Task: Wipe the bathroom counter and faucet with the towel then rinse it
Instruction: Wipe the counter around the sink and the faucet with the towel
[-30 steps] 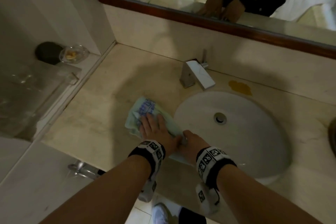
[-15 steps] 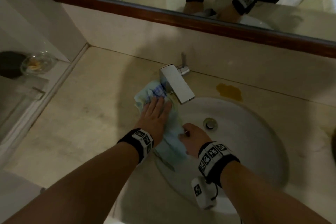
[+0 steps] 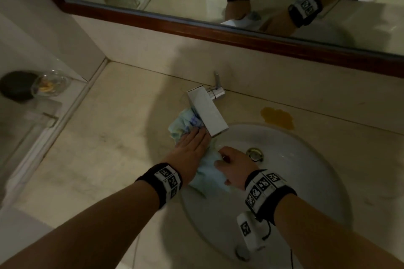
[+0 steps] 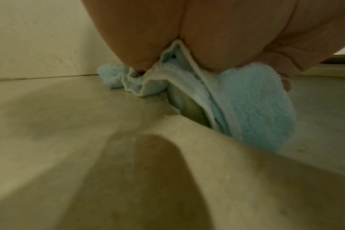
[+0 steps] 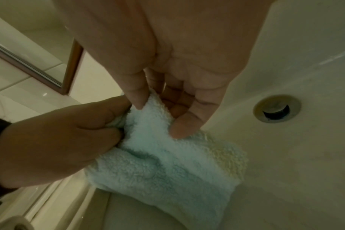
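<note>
Wood-framed mirror (image 3: 218, 35), glass dish (image 3: 51, 83), perhaps a dark sponge (image 3: 17, 86), yellow stain (image 3: 277, 117)

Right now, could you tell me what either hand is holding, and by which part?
The right hand pinches the towel at its bunched end over the sink; the left hand presses it flat.

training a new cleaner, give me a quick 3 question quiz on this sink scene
1. True or false: the left hand presses flat on the towel.
2. What does the right hand do to the towel: A pinch, B ignore?
3. Where is the yellow stain relative to the faucet?

Key: 1 true. 2 A. 3 on the counter, right of the faucet, behind the basin.
</note>
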The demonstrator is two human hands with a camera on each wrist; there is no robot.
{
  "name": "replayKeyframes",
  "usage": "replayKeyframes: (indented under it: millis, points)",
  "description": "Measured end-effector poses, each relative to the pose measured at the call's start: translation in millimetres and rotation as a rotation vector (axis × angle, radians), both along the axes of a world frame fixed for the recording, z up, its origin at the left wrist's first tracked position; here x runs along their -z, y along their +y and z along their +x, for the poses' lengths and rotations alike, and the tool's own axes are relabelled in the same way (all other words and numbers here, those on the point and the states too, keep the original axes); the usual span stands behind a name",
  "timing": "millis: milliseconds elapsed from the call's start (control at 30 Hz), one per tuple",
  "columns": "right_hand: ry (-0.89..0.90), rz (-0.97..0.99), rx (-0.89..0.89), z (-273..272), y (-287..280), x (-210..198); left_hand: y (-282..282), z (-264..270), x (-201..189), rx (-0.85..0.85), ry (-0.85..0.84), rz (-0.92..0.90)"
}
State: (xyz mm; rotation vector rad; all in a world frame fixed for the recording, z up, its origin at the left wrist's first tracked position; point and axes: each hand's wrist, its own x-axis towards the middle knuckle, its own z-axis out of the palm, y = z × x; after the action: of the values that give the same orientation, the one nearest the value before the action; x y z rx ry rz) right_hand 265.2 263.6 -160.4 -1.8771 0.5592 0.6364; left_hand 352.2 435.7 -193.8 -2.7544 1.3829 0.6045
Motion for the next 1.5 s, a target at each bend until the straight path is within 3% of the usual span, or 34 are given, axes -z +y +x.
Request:
replayKeyframes:
  millis: [200,333,533,767,900,1033,1133,1267,1400,1467,1500]
  points:
    - [0.014,0.044,-0.038,3,-12,-5,-6,2,-4,0.082,0.017,0.046]
    - [-0.004,0.047,-0.015,9,-28,-5,-27,6,-15,-0.041,0.065,-0.038]
    - [-0.02,0.079,0.037,5,-39,0,-44,-4,-22,-0.156,0.147,-0.016]
    - [-0.007,0.063,0.091,-13,-41,2,-51,-8,-15,-0.143,0.19,-0.103]
    - [0.013,0.118,0.1,-19,-43,4,-60,-15,-14,-0.011,0.176,-0.166]
    - [0.033,0.111,0.189,-17,-53,4,-94,-4,-18,-0.126,0.15,-0.113]
    - [0.019,0.119,0.204,-16,-63,0,-111,4,-19,-0.167,0.226,-0.065]
    - [0.034,0.135,0.147,-23,-62,-6,-107,4,-17,-0.118,0.216,-0.069]
    - [0.137,0.09,-0.05,-42,-48,-12,-92,-39,-15,-0.174,0.472,-0.118]
    - [0.197,0.112,-0.046,-56,-42,-12,-71,-55,-15,-0.103,0.414,-0.015]
    - [0.208,0.111,-0.029,-61,-39,-15,-60,-61,-13,-0.19,0.43,-0.01]
